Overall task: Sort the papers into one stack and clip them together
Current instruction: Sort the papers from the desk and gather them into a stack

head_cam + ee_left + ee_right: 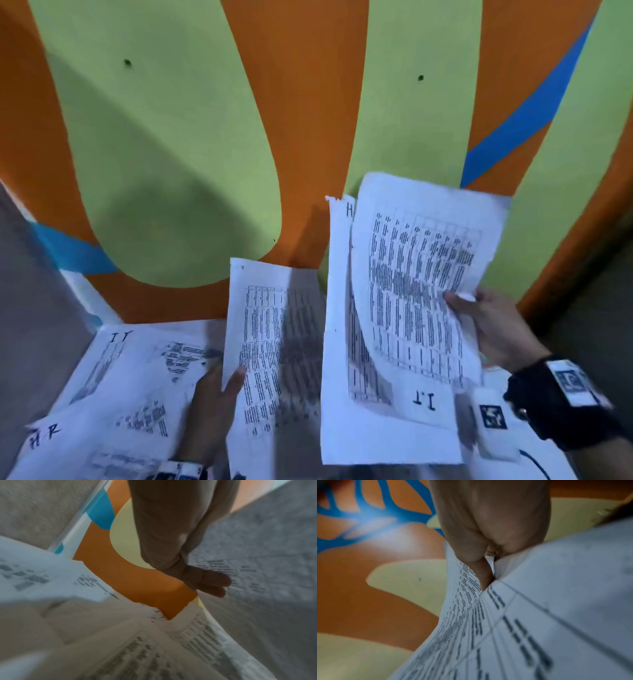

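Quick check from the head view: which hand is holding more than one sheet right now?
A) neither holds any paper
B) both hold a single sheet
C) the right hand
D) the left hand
C: the right hand pinches two overlapping printed sheets, a second page edge showing behind the front one, while the left hand holds what looks like a single sheet.

We count two hands: the left hand (212, 407) holds one printed sheet (274, 342), the right hand (496, 325) pinches two sheets (404, 308). Left of the left hand we see at least three loose sheets (137, 377) on the counter.
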